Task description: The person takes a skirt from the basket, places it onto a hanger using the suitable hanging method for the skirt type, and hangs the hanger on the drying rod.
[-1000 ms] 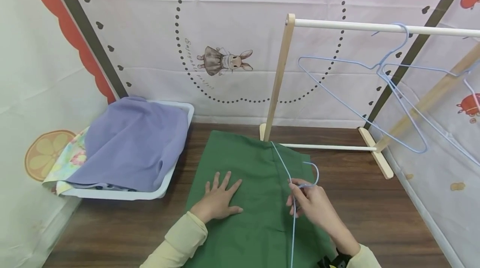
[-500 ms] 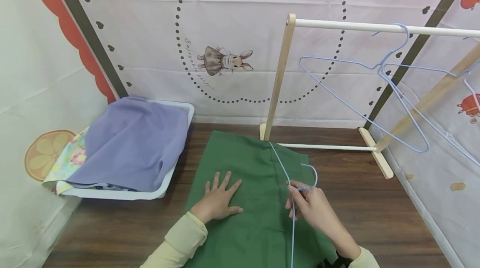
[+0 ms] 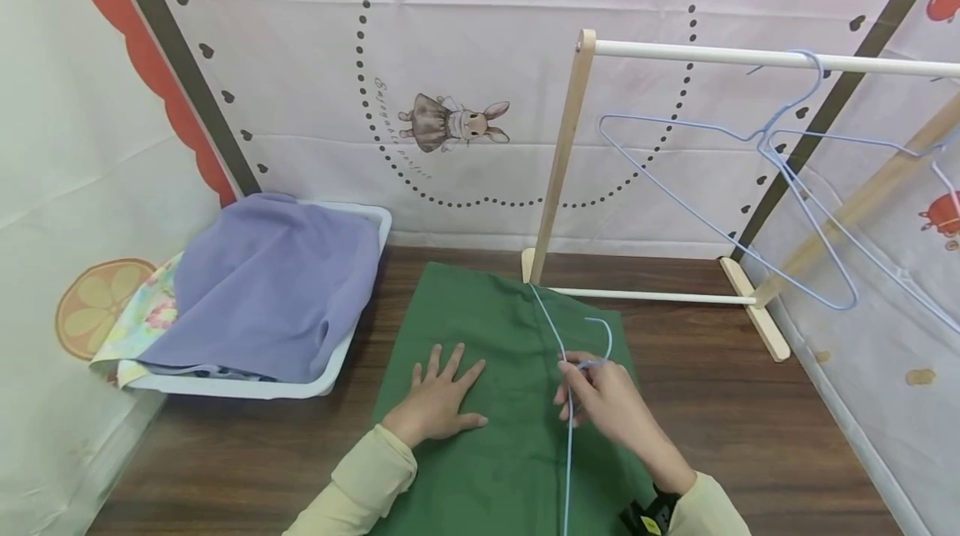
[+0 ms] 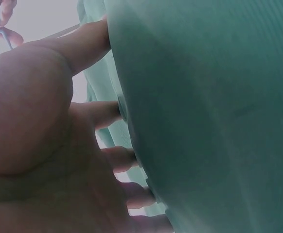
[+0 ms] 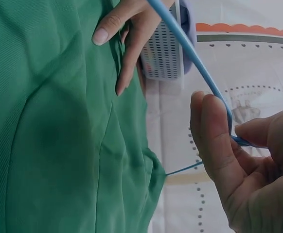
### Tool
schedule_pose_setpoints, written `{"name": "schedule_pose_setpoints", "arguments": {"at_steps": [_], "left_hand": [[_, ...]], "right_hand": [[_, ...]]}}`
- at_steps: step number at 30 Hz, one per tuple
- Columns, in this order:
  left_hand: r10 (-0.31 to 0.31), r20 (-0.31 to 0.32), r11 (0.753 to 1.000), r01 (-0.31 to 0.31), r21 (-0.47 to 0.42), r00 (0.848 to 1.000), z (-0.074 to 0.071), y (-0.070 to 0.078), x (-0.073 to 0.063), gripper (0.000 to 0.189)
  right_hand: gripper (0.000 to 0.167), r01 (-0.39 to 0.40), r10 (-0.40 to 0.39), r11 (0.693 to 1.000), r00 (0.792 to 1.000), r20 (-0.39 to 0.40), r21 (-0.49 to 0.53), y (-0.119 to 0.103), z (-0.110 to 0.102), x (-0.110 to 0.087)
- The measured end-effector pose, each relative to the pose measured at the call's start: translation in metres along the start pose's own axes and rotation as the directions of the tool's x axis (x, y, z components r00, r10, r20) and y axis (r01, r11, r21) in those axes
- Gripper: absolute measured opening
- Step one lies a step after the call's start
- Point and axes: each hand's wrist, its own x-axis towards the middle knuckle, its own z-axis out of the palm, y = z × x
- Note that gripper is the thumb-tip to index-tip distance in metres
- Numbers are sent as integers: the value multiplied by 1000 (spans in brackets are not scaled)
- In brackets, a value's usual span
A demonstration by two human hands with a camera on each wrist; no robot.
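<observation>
A green cloth garment [image 3: 487, 478] lies spread on the brown wooden table. My left hand [image 3: 437, 404] rests on it, fingers straight and spread; in the left wrist view its fingertips [image 4: 117, 111] meet the fabric. Over the garment's right part, my right hand [image 3: 603, 403] pinches a light blue wire hanger [image 3: 567, 461] near its neck between thumb and fingers, the hook pointing right. One shoulder of the hanger reaches the garment's far edge, where its tip is hidden; the other runs toward me out of view. In the right wrist view the hanger wire [image 5: 197, 60] passes above the cloth.
At the left stands a white basket [image 3: 322, 386] heaped with purple cloth [image 3: 262, 294] and a floral cloth [image 3: 138, 319]. A wooden rack with a white rail [image 3: 697, 54] stands at the back right, blue hangers [image 3: 675, 194] on it. Printed sheets [image 3: 300, 61] enclose the table.
My right hand and the hanger have shifted a little to the left over the garment. My left hand stays flat in the same place.
</observation>
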Motion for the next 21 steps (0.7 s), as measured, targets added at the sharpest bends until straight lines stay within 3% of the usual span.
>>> {"name": "schedule_pose_setpoints", "arguments": {"at_steps": [5, 8, 11, 16, 21], "left_hand": [[-10, 2, 1000, 10, 7, 1000, 1, 0, 1, 81], [-10, -1, 1000, 10, 10, 1000, 3, 0, 1, 81], [-14, 0, 1000, 14, 11, 1000, 5, -1, 2, 82], [-14, -3, 1000, 14, 17, 1000, 5, -2, 2, 82], [-9, -10, 1000, 9, 29, 1000, 5, -2, 3, 82]], "right_hand": [[50, -38, 37, 997, 999, 28, 60, 0, 3, 10], [39, -45, 43, 997, 999, 26, 58, -16, 4, 10], [40, -46, 43, 997, 998, 42, 57, -20, 6, 12], [44, -52, 44, 995, 995, 94, 88, -4, 12, 16], [44, -69, 44, 984, 988, 150, 166, -3, 14, 14]]}}
